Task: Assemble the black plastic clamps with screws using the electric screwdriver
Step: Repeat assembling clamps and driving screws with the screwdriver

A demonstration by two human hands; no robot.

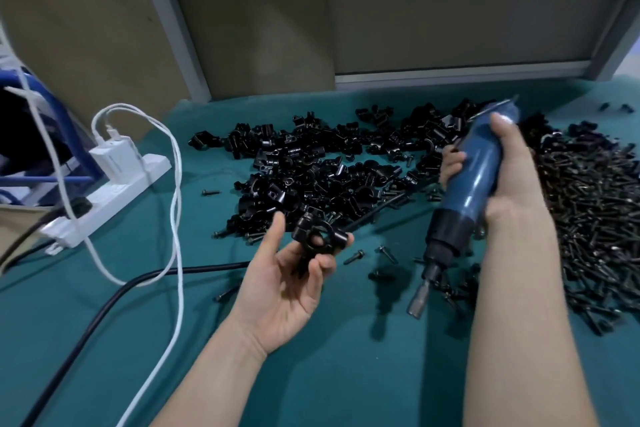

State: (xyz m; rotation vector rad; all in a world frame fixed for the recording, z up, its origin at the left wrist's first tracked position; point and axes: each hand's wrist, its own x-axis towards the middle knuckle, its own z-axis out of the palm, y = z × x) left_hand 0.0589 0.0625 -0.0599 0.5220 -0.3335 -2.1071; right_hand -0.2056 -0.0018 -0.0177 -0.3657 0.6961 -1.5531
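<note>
My left hand point(291, 284) is palm up above the green table and holds a black plastic clamp point(317, 236) on its curled fingertips, thumb raised beside it. My right hand point(498, 177) grips the blue electric screwdriver point(474, 180) round its body, bit point(417, 302) pointing down and slightly left, a short way right of the clamp. A big heap of loose black clamps point(332, 166) lies behind the hands. A heap of black screws point(595, 218) lies at the right, partly hidden by my right forearm.
A white power strip point(114, 191) with a charger and white cables point(176, 218) sits at the left. A black cord point(104, 315) crosses the green mat point(346, 374). Loose screws point(355, 256) lie between the hands. Panels stand at the back.
</note>
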